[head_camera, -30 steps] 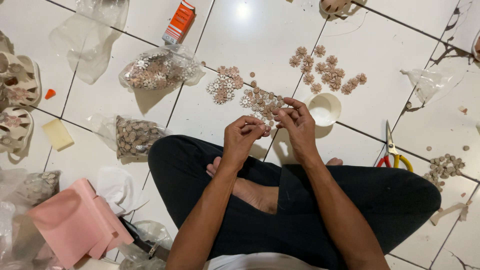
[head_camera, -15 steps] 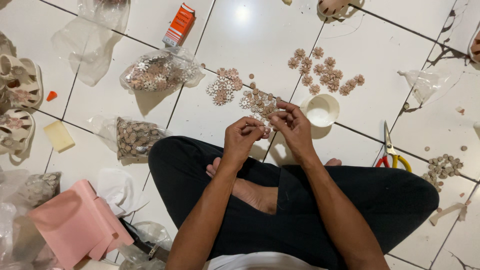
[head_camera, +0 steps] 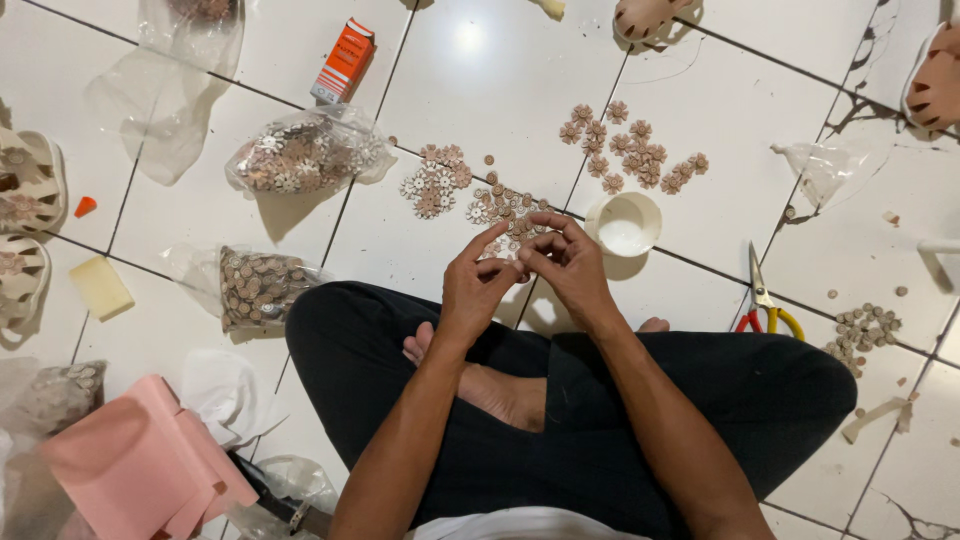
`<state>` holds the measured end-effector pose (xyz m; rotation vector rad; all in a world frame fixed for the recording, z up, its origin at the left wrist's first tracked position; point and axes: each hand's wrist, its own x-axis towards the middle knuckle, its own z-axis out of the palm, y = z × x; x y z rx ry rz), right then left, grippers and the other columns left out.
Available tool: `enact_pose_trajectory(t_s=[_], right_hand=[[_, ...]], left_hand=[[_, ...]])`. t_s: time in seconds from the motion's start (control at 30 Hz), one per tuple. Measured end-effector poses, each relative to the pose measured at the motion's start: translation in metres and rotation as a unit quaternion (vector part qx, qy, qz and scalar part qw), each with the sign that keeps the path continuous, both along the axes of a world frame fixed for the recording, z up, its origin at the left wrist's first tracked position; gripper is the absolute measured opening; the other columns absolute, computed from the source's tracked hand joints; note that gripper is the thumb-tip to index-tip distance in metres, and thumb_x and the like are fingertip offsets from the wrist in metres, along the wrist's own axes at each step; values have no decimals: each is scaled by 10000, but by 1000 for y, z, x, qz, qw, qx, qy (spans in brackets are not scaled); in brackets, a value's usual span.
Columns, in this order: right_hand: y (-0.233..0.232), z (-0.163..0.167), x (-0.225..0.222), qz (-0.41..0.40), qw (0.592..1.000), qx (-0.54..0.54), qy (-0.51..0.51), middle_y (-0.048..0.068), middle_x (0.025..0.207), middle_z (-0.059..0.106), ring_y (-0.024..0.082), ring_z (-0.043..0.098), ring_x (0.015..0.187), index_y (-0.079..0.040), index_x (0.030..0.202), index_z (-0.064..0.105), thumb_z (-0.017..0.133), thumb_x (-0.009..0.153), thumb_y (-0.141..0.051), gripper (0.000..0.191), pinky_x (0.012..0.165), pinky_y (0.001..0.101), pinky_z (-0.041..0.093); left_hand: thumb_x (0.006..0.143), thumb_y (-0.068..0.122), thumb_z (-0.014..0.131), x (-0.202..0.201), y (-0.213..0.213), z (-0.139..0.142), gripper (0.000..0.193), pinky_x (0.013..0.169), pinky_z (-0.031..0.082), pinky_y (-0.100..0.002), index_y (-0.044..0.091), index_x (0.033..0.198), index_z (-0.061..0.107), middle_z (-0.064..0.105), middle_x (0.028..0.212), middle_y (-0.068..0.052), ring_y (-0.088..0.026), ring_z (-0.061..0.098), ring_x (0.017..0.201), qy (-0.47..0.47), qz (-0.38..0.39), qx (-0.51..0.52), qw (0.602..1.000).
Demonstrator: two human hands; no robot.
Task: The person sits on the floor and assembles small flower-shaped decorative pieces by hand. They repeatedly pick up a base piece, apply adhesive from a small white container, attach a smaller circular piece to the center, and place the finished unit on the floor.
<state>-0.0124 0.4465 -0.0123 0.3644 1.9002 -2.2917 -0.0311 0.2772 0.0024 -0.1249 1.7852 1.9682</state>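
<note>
I sit cross-legged on a white tiled floor. My left hand [head_camera: 480, 283] and my right hand [head_camera: 567, 262] meet in front of my knees, fingertips pinched together on a small flower-shaped piece that is mostly hidden between them. Just beyond my fingers lies a loose pile of small flower pieces [head_camera: 505, 208]. A second pile of flower pieces [head_camera: 435, 178] sits to its left. A small white bowl [head_camera: 623, 223] stands right of my right hand.
A group of brown flower pieces [head_camera: 625, 148] lies farther out. Clear bags of pieces [head_camera: 300, 160] [head_camera: 255, 285] sit at left, with an orange box [head_camera: 345, 60]. Scissors [head_camera: 762, 300], small round pieces [head_camera: 862, 330], pink sheets [head_camera: 140, 465] and sandals [head_camera: 25, 195] surround me.
Both hands have stayed together in front of my knees, with only small finger movements on the piece between them. The view has shifted slightly.
</note>
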Motion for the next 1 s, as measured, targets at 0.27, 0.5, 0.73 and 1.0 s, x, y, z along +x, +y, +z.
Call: enact_pose_trajectory(t_s=[0.27,0.5,0.73,1.0], right_hand=[[37,12,-50,26,916,396,52,89,989,771,160,749,863,-23,1359,555,665,993,-103,391,764,306,624],[57,20,-117,58,803,589,70,130,876,754,268,703,793,-9,1320,585,690,959,-84,383,687,425,546],[74,22,-101,23,738,648,185,150,993,737,279,694,821,-13,1387,562,718,935,-67,481,701,432,554],[35,-1,-26,56,904,421,40,114,1086,728,204,711,897,-75,1463,522,660,963,-78,518,752,334,618]], left_hand=[[864,174,788,2,5,-19,896,851,577,-262,108,1575,246,707,1235,-118,-174,732,974,-45,18,72,996],[865,26,739,7,1,-39,441,803,561,-266,11,1294,636,731,972,-102,-114,659,865,41,33,-2,999],[933,127,721,6,0,-31,139,572,509,-207,-10,942,696,691,736,-41,-74,622,613,-73,72,18,995],[1057,215,646,0,-8,-40,253,548,381,-228,44,879,590,520,699,25,-51,439,610,31,214,31,976]])
